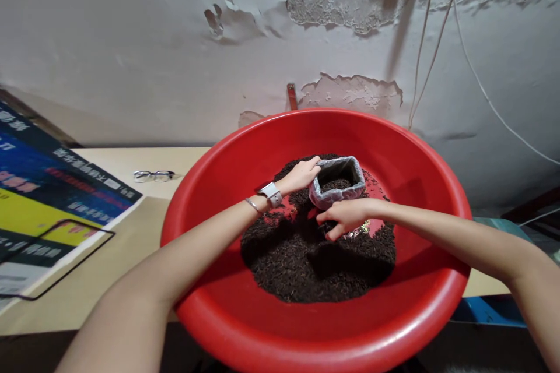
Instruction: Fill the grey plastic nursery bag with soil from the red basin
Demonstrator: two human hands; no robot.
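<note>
Inside a large red plastic basin (245, 157) lies a heap of dark brown loose bits (301, 274), like tea leaves or small pellets. A small box-shaped container (336, 195) lined with clear plastic stands in the heap, with some of the dark bits in it. My left hand (301, 175) grips the container's left rim, fingers closed on it. Just in front of the container, my right hand (347, 215) is low over the heap. Its fingers curl round something dark that I cannot make out.
Eyeglasses (154, 176) lie on the pale table (144, 227) left of the basin. A printed poster (56, 186) and a thin black wire frame (65, 259) are farther left. Behind stands a peeling wall (153, 58) with hanging cables (475, 70).
</note>
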